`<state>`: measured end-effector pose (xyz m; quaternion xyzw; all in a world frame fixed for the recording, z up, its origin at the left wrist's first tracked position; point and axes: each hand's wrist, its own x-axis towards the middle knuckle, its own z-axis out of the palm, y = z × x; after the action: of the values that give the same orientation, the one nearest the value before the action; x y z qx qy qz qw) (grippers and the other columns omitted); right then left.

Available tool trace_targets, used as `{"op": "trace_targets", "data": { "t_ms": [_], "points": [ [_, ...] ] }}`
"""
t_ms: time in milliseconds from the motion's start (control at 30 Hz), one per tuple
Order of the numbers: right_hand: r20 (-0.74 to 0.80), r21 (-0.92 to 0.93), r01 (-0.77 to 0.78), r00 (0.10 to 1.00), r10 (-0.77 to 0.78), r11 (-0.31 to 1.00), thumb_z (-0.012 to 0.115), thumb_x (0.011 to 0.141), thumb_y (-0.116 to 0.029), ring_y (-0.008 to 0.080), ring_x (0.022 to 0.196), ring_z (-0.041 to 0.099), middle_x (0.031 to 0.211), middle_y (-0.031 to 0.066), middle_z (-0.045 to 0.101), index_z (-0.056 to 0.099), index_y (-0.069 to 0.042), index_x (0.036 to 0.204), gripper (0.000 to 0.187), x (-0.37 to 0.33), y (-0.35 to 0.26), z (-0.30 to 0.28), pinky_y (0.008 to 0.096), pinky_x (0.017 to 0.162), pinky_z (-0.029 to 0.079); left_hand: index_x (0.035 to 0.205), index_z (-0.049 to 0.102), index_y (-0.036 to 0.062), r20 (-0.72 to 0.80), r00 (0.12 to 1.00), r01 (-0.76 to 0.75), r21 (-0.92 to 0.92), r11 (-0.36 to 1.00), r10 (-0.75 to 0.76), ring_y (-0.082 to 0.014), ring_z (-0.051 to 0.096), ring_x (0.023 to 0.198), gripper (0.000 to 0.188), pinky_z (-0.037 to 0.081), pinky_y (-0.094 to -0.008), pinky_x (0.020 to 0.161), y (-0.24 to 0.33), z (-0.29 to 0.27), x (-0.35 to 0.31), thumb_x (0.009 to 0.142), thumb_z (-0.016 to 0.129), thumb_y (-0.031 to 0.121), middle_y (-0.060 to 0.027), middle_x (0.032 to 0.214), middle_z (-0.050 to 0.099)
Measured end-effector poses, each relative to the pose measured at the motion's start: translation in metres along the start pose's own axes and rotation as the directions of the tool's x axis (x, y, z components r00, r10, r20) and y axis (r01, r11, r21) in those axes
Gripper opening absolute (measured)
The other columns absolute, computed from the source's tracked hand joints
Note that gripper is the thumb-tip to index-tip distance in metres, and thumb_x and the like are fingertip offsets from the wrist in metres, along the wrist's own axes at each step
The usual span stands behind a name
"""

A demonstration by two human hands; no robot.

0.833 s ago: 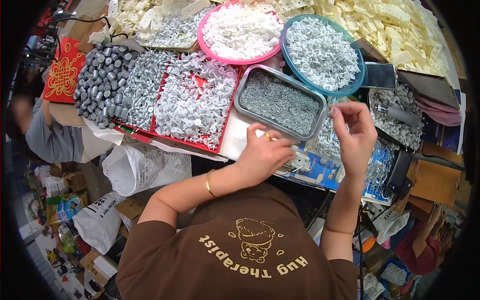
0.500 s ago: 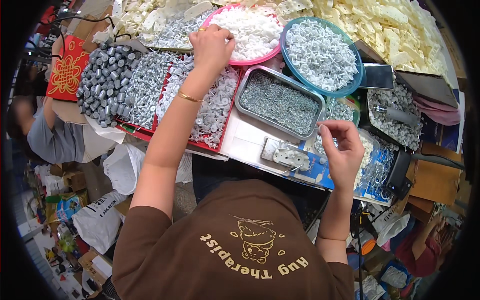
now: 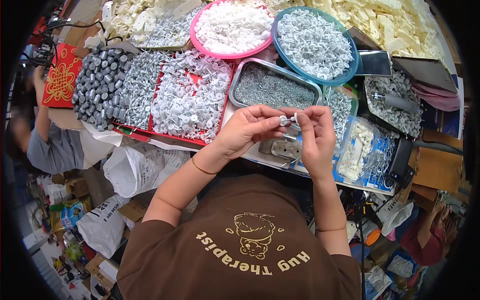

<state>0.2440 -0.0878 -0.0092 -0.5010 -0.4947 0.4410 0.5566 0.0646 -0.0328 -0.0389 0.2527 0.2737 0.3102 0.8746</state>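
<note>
In front of my chest both hands meet over the near edge of the table. My left hand (image 3: 250, 131) pinches a small white plastic cap (image 3: 283, 120) between thumb and fingertips. Facing it, my right hand (image 3: 318, 137) is closed on a small white-headed pin (image 3: 295, 118). A thin dark shank shows between the two white pieces; whether they touch I cannot tell. Behind the fingers lies a metal tray (image 3: 240, 102) of tiny metal parts. A pink basin (image 3: 235, 54) of white caps and a teal basin (image 3: 350, 72) of white-headed pins stand beyond it.
Red trays (image 3: 220, 131) at the left hold white-headed pins and metal pins beside grey cylinders (image 3: 102, 80). A small metal fixture (image 3: 286, 148) lies under my hands. At the right are a phone (image 3: 376, 63) and a black box (image 3: 400, 167). Another person's arm (image 3: 44, 110) shows far left.
My left hand has come back from the pink basin to my right hand and now pinches a white cap. My right hand has shifted left to meet it.
</note>
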Motion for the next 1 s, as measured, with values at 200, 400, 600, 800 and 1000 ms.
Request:
{"op": "trace_targets", "data": {
  "t_ms": [200, 400, 600, 800, 1000],
  "points": [
    [-0.022, -0.036, 0.01, 1.0, -0.01, 0.999, 0.05, 0.106, -0.008, 0.0194, 0.099, 0.068, 0.109, 0.0222, 0.071, 0.047, 0.0, 0.107, 0.009, -0.008, -0.003, -0.001, 0.0302, 0.089, 0.052, 0.118, 0.062, 0.0009, 0.052, 0.997, 0.06, -0.088, 0.994, -0.056, -0.0168, 0.07, 0.098, 0.02, 0.06, -0.0292, 0.087, -0.007, -0.004, -0.003, 0.1, 0.062, 0.011, -0.0111, 0.11, 0.069],
    [0.049, -0.317, 0.145, 0.989, -0.137, 0.937, 0.056, 0.101, -0.004, 0.018, 0.092, 0.069, 0.105, 0.0189, 0.072, 0.053, 0.001, 0.103, 0.006, -0.005, -0.004, -0.001, 0.0297, 0.082, 0.054, 0.112, 0.066, 0.0005, 0.045, 0.999, 0.013, -0.248, 0.969, -0.001, -0.0172, 0.071, 0.093, 0.017, 0.061, -0.0281, 0.084, -0.016, -0.011, -0.005, 0.097, 0.066, 0.007, -0.009, 0.103, 0.071],
    [-0.102, -0.685, -0.04, 0.994, -0.041, 0.727, 0.076, 0.085, -0.013, 0.0209, 0.07, 0.064, 0.084, 0.009, 0.068, 0.072, -0.004, 0.088, 0.011, 0.038, 0.037, -0.029, 0.0325, 0.067, 0.05, 0.089, 0.073, 0.0004, 0.024, 0.941, -0.246, 0.734, 0.634, 0.337, -0.019, 0.073, 0.09, 0.004, 0.057, -0.0299, 0.084, -0.015, 0.01, -0.019, 0.085, 0.075, 0.0, -0.0125, 0.099, 0.076],
    [0.117, -0.847, 0.201, 0.973, -0.198, 0.491, 0.076, 0.082, -0.013, 0.0312, 0.085, 0.062, 0.084, 0.0106, 0.064, 0.069, -0.004, 0.085, 0.012, 0.048, 0.053, -0.022, 0.0422, 0.075, 0.05, 0.085, 0.074, 0.0042, 0.282, 0.838, -0.391, 0.908, 0.153, 0.466, -0.0218, 0.072, 0.077, 0.008, 0.054, -0.032, 0.071, -0.031, 0.008, -0.014, 0.079, 0.08, 0.006, -0.0084, 0.086, 0.075],
    [0.099, -0.815, 0.214, 0.967, -0.234, 0.538, 0.074, 0.083, -0.011, 0.032, 0.083, 0.062, 0.082, 0.0111, 0.063, 0.065, -0.003, 0.086, 0.013, 0.044, 0.047, -0.02, 0.0417, 0.073, 0.05, 0.082, 0.066, 0.0054, 0.386, 0.805, -0.399, 0.914, -0.071, 0.45, -0.0272, 0.067, 0.073, 0.016, 0.052, -0.0363, 0.067, -0.032, 0.016, -0.009, 0.078, 0.08, 0.013, -0.0083, 0.076, 0.068]
  ]
}}
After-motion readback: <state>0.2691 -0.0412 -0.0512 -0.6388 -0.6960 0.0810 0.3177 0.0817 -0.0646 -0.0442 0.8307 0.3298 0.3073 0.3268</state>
